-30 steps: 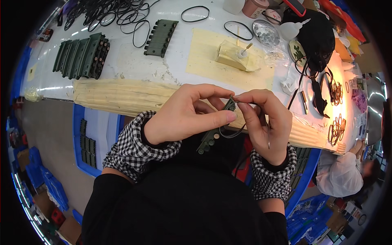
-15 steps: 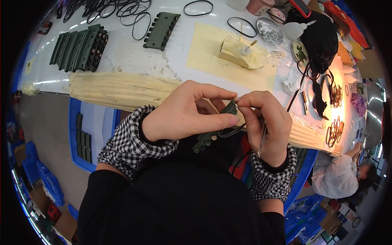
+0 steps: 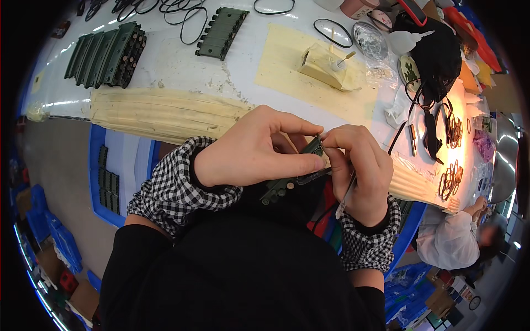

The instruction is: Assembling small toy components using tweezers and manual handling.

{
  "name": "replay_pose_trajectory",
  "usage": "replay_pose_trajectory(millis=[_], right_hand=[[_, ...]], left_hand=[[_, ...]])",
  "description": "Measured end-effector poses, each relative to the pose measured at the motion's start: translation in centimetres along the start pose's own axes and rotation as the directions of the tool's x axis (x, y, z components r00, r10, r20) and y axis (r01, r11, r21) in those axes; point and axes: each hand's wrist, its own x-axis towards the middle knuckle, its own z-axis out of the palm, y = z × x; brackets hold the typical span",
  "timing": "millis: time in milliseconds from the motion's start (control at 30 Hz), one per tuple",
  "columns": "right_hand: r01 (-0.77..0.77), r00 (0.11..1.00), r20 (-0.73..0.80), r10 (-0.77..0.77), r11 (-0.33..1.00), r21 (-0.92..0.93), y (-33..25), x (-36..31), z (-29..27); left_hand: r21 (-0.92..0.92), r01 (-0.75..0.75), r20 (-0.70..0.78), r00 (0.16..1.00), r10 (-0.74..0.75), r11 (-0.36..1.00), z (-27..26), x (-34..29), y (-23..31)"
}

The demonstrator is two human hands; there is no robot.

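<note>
My left hand (image 3: 251, 149) pinches a dark green plastic model part (image 3: 279, 188) between thumb and fingers, just in front of the table edge. Small round wheel-like discs show along the part's lower end; my fingers cover much of the rest. A dark narrow band (image 3: 312, 177) hangs in a loop below my left thumb. My right hand (image 3: 367, 165) is closed around a slim metal tool (image 3: 346, 196), perhaps tweezers, whose flat end sticks out below the fingers. Its fingertips meet the upper end of the green part, hiding the point of contact.
Stacked green model parts (image 3: 105, 55) and a single one (image 3: 222, 33) lie on the table (image 3: 182, 71). A tape-covered block (image 3: 328, 69) sits on yellow paper. Black bands (image 3: 451, 179) lie at right. Below left is a blue-rimmed tray (image 3: 98, 190). A person (image 3: 450, 237) sits far right.
The view has shifted slightly. The metal tool in my right hand has tilted, its flat end swinging left and showing broader. My left hand keeps its hold on the green part.
</note>
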Motion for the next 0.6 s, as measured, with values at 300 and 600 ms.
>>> replay_pose_trajectory(millis=[300,600], right_hand=[[-0.017,1.0,-0.017,0.017,1.0,0.012,0.1,-0.1,-0.1],[-0.055,0.998,0.033,0.055,0.998,0.006,-0.1,-0.4,-0.8]], left_hand=[[-0.003,-0.017,0.012,1.0,0.017,1.0,0.0,0.2,0.1],[-0.03,-0.023,-0.019,1.0,0.022,0.999,0.7,0.2,-0.9]])
